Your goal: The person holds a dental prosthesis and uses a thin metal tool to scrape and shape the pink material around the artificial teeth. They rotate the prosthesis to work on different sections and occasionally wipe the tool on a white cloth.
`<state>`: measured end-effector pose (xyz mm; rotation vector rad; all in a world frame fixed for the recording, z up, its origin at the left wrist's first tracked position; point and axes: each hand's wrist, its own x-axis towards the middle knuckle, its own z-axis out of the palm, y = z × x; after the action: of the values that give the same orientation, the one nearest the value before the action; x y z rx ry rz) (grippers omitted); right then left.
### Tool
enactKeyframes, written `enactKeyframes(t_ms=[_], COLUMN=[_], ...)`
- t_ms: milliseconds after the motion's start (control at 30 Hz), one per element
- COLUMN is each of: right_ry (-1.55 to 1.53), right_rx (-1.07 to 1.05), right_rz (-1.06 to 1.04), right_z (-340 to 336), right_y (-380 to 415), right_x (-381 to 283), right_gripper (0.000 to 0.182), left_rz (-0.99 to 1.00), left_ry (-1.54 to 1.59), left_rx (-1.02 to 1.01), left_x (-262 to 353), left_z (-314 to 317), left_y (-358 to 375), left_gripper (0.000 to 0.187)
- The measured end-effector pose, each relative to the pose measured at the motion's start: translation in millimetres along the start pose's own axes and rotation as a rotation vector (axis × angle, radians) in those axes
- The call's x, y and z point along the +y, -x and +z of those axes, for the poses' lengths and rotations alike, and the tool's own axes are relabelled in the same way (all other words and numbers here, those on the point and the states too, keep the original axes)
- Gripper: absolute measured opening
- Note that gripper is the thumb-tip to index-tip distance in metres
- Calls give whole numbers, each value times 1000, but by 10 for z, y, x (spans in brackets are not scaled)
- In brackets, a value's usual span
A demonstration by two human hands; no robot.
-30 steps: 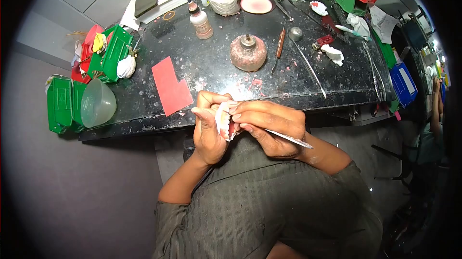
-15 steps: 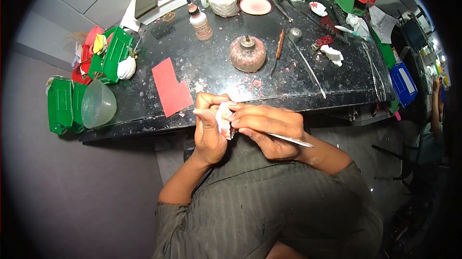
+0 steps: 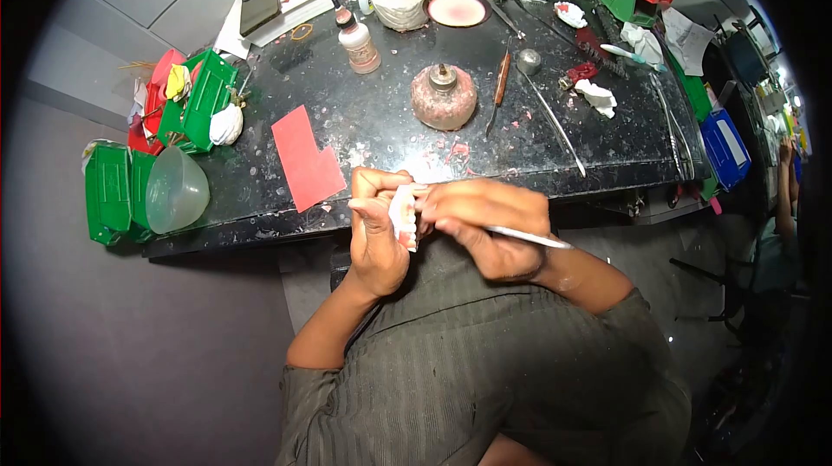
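Note:
My left hand [image 3: 378,236] is closed around a white and pink dental model [image 3: 403,219], with a row of teeth showing along its right side. In my right hand [image 3: 490,228] is a thin metal carving tool [image 3: 530,236], held like a pen; its handle sticks out to the lower right. The right fingertips are up against the model, and they hide the tool's working tip. Both hands are just in front of the bench's near edge. Beyond them, a notched sheet of pink wax [image 3: 305,161] lies flat on the bench.
A glass spirit burner [image 3: 444,100] stands mid-bench, beside a wooden-handled wax knife [image 3: 501,85] and a long metal tool [image 3: 555,119]. A dropper bottle [image 3: 358,46] is behind. Green bins [image 3: 201,100] and a translucent bowl [image 3: 178,190] are at the left. Another person's arm [image 3: 786,189] shows far right.
My right hand has shifted and turned slightly on the model, the tool handle tilting flatter. More of the teeth show now. The left hand has stayed nearly still.

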<state>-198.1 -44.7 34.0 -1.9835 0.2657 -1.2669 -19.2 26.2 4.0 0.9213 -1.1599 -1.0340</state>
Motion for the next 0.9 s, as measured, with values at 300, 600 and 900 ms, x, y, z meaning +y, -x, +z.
enactKeyframes(t_ms=[300, 600, 900], right_ry=[58, 24, 28], right_rx=[-3, -56, 27], right_rz=[-30, -46, 31], right_z=[23, 8, 24], right_y=[-4, -43, -1], right_x=[30, -45, 14], right_gripper=[14, 12, 11], left_rz=[-9, 158, 86], left_ry=[-52, -119, -38], left_rx=[30, 6, 25], left_x=[27, -1, 0], left_z=[15, 24, 59], left_y=[-1, -103, -53], left_gripper=[67, 56, 58])
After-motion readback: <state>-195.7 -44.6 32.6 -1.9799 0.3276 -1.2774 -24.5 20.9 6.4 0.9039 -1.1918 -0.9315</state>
